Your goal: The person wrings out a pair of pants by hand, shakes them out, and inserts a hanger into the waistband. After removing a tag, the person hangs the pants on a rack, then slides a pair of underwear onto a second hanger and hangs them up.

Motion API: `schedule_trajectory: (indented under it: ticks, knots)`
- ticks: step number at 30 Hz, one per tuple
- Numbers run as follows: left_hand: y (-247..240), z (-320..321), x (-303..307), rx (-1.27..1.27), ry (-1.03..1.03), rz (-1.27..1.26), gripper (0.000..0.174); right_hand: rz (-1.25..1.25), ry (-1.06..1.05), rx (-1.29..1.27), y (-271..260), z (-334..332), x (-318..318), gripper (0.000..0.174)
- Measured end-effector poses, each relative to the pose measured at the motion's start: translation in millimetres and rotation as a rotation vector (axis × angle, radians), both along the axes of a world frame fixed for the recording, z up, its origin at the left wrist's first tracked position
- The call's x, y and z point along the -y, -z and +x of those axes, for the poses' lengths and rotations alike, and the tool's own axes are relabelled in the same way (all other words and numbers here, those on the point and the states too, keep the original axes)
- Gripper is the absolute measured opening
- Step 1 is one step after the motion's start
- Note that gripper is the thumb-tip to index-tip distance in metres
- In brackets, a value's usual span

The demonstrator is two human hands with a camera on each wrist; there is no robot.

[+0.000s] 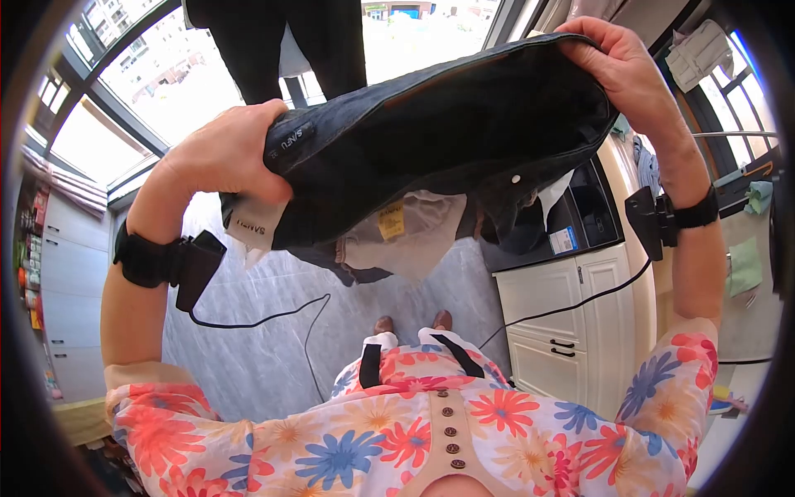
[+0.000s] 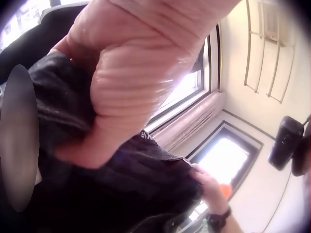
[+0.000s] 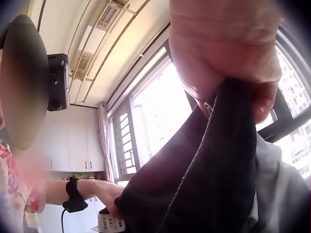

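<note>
A pair of dark trousers (image 1: 464, 116) is stretched sideways between my two hands, with the waistband spread apart. White pocket lining (image 1: 431, 236) with a yellow label and a white tag (image 1: 257, 219) hang below the waist. On the left, my left hand (image 1: 219, 153) grips the waistband end beside the printed lettering, thumb inside and fingers behind the cloth. My right hand (image 1: 621, 70) pinches the opposite end, a little higher. The folded dark edge (image 3: 228, 126) shows between thumb and fingers in the right wrist view. The cloth hides some left fingertips.
Another dark garment (image 1: 290, 41) hangs by the window ahead. To the right stands a white cabinet (image 1: 542, 302) with a dark-topped appliance above it. Cables (image 1: 248, 323) run from both wrist cameras over the grey floor (image 1: 224, 364). White cupboards (image 1: 74, 273) line the left side.
</note>
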State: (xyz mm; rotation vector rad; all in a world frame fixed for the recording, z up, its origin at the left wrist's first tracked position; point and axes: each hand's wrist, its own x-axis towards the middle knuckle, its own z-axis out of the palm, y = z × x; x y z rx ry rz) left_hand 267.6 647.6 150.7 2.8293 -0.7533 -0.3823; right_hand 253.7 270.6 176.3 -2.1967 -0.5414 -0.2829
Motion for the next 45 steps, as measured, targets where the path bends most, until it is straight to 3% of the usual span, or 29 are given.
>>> schedule_trajectory:
  ticks: [1,2,4,6,7,8,9,11,12,14,15,17,18,20,22,23,26,30,32,34,35,36,37,38,39,42,43,45]
  knots:
    - [5.7,-1.7,-3.7,0.080,-0.010,-0.043,0.050,0.025,-0.029,-0.061,-7.5,-1.0,0.1,0.015]
    - [15.8,-0.2,-12.1,0.080,-0.013,-0.042,0.050,0.052,-0.058,-0.125,-10.7,-1.4,0.1,0.015]
    - [43.6,7.2,-35.2,0.442,-0.164,0.029,0.039,0.050,-0.074,0.017,-11.9,-2.2,-9.5,0.016]
    - [74.8,7.9,-50.5,0.122,-0.422,-0.181,0.030,0.317,0.097,-0.123,-27.9,-20.8,-44.0,0.010]
    - [103.0,10.4,-56.7,0.143,-0.389,-0.267,0.026,0.321,0.103,-0.120,-29.2,-20.9,-49.5,0.010]
    - [109.5,6.2,-43.6,-0.067,-0.648,-0.441,0.026,0.299,0.100,-0.127,-30.9,-19.4,-54.5,0.008]
    - [130.6,6.0,-43.5,-0.278,-0.749,-0.741,0.031,0.277,0.092,-0.133,-31.4,-17.6,-58.0,0.011]
    - [155.8,-1.7,-24.2,-0.568,-0.941,-1.100,0.040,0.346,0.055,-0.129,-25.4,-10.8,-63.2,0.011]
    - [181.0,-0.2,-17.8,-0.694,-0.951,-1.375,0.036,0.412,0.025,-0.131,-23.2,-8.6,-65.1,0.011]
    - [179.9,-7.7,6.3,-0.777,-0.974,-1.701,0.028,0.390,0.086,-0.123,-26.6,-8.0,-70.1,0.012]
    - [179.7,-3.6,5.6,-0.781,-0.976,-1.704,0.028,0.374,0.154,-0.117,-27.7,-8.4,-71.7,0.014]
    - [177.1,10.3,1.9,-0.832,-0.760,-1.804,0.022,0.361,0.178,-0.111,-27.6,-4.2,-54.1,0.015]
    - [152.2,5.3,-2.1,-0.818,-0.634,-1.713,0.027,0.356,0.202,-0.100,-27.3,-2.2,-41.2,0.016]
    - [117.8,6.3,-11.6,-0.559,-0.420,-1.329,0.036,0.380,0.208,-0.101,-24.3,-2.4,-16.1,0.016]
    - [88.4,6.0,-17.6,-0.435,-0.389,-1.166,0.046,0.160,0.389,-0.099,-16.2,-4.2,10.9,0.018]
    - [89.9,18.2,-28.8,-0.373,-0.359,-1.112,0.050,0.150,0.381,-0.049,-11.4,-5.2,18.8,0.021]
    - [48.1,27.6,-24.9,-0.136,-0.428,-0.737,0.038,0.123,0.415,-0.092,-7.1,-5.3,44.4,0.021]
    - [-8.9,65.2,-34.7,0.278,-0.372,-0.696,0.030,0.008,0.425,-0.156,-29.9,-17.2,71.9,0.025]
    - [-47.7,98.9,-81.2,0.215,-0.168,-0.865,0.024,-0.034,0.393,-0.051,-53.1,-34.1,84.0,0.031]
    - [-65.0,81.3,-69.9,0.282,-0.240,-1.009,0.029,-0.079,0.412,-0.003,-55.6,-51.7,70.1,0.033]
    - [-48.2,63.8,-52.1,0.398,-0.096,-0.857,0.032,-0.114,0.384,-0.088,-35.6,-56.4,54.7,0.036]
    - [-20.5,51.0,-23.8,0.185,-0.240,-0.924,0.038,-0.119,0.098,-0.007,5.9,-45.9,42.9,0.031]
    - [11.4,35.0,8.4,0.081,-0.279,-0.781,0.040,-0.399,0.242,-0.359,7.6,-58.8,5.2,0.023]
    - [25.1,21.8,33.3,-0.129,-0.048,-0.832,0.040,-0.283,0.125,-0.344,31.6,-53.2,3.4,0.016]
    - [21.2,28.1,24.2,-0.107,-0.109,-0.735,0.039,-0.082,0.151,-0.418,31.7,-48.6,3.6,0.015]
    - [15.2,44.1,-25.6,-0.070,-0.361,-0.487,0.039,-0.132,0.335,-0.385,70.9,-26.5,43.2,0.015]
    - [12.9,42.3,-34.8,-0.032,-0.253,-0.597,0.041,-0.081,0.360,-0.334,69.3,-17.4,49.5,0.014]
    - [-11.7,59.0,-49.1,-0.090,-0.233,-0.587,0.042,-0.044,0.380,-0.288,59.1,3.2,58.4,0.014]
